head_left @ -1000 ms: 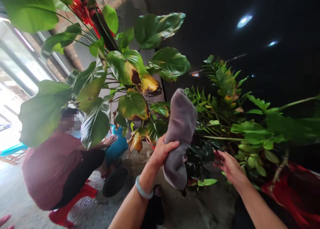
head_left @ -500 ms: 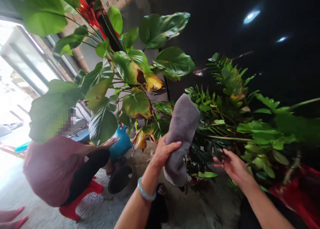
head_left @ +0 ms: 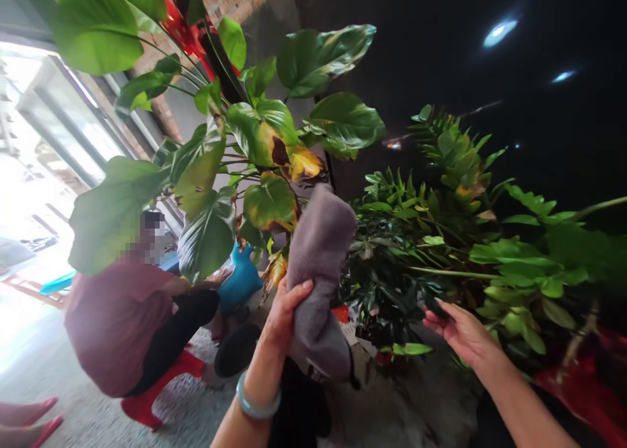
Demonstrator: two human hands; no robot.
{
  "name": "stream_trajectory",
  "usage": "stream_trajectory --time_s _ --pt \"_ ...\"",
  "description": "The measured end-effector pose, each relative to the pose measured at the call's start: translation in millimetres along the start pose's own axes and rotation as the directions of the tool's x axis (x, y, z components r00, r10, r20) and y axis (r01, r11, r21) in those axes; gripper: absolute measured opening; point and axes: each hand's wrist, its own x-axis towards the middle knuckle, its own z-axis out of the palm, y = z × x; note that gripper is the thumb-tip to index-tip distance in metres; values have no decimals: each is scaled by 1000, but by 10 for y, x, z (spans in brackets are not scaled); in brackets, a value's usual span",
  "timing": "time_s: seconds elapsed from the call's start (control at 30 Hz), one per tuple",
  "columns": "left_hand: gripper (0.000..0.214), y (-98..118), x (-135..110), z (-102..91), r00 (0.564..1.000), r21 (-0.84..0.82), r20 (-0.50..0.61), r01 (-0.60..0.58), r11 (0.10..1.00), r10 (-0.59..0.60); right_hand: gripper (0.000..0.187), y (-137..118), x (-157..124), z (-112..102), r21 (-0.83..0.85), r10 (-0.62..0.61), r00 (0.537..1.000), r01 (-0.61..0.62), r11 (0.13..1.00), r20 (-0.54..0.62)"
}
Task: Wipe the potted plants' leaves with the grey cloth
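My left hand [head_left: 287, 311] is closed round the middle of a folded grey cloth [head_left: 321, 252], held upright in front of the plants. A pale green bangle [head_left: 255, 405] rings that wrist. My right hand [head_left: 460, 334] is open with fingers spread, palm up, reaching towards the dark green fern-like plant [head_left: 406, 265] and holding nothing. Just left of the cloth hang the big leaves of a tall broad-leaved plant [head_left: 264, 134], some yellowed and brown at the edges.
A person in a maroon top [head_left: 125, 324] crouches on a red stool [head_left: 147, 405] at the left, beside a blue object [head_left: 242, 281]. Bright glass doors [head_left: 44, 147] lie far left. More foliage [head_left: 529, 265] and a red surface [head_left: 582, 389] fill the right. The floor [head_left: 406, 409] is grey concrete.
My left hand has carried the cloth leftwards, closer to the broad-leaved plant. The right hand has stayed near the fern plant, drifting slightly. The view has shifted a little.
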Motion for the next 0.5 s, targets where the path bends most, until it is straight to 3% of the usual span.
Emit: stream_trajectory --time_s 0.03,0.1,0.23,0.3,0.37,0.43,0.5 --pt "41 -23 19 42 998 -10 -66 -3 1000 2 17 2 -9 14 -5 1 1000 -1 1000 -7" --pt "42 -191 -34 101 993 32 -96 68 997 -65 17 6 -22 30 -12 5 1000 -5 1000 -19" --pt "40 -699 -451 36 949 123 43 306 944 -314 16 9 -22 3 -16 -16 1000 16 1000 -13" --pt "39 -791 -637 -53 917 65 86 385 921 -389 17 12 -7 -24 -23 -39 999 38 999 -13" --pt "40 -685 -673 -121 932 -17 37 360 933 -359 19 20 14 -46 -27 -46 999 45 999 -17" --pt "43 -444 -538 -140 959 -102 -126 242 965 -254 19 37 34 -56 -35 -52 999 51 998 -13" --pt "45 -203 -294 -111 945 -167 -289 110 980 -155 18 59 47 -53 -53 -63 998 63 997 1"
